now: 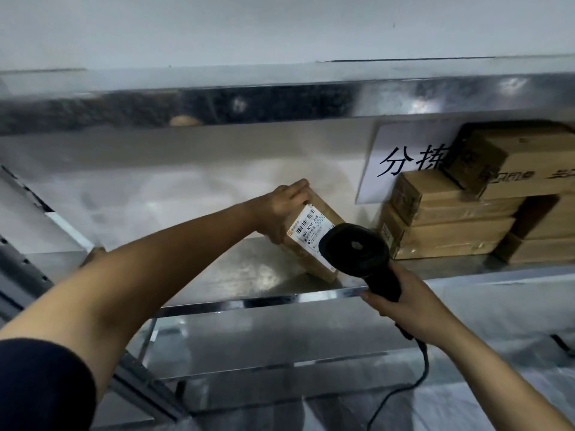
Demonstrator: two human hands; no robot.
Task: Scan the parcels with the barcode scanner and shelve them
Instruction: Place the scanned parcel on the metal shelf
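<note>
left hand (pixel 281 209) grips a tilted parcel (pixel 314 234) (label up) on the shelf (pixel 249 275), right hand (pixel 404 303) clasps the scanner (pixel 357 247).

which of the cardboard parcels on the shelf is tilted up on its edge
The small brown cardboard parcel with the white label, held by the left hand, apart from the flat-stacked brown boxes at right.

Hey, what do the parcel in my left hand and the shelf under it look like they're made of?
The parcel looks like brown cardboard, matte, with a white printed label stuck on its face. The shelf looks like bare metal, probably steel: grey, glossy, with blurred reflections and a bright front edge.
</note>
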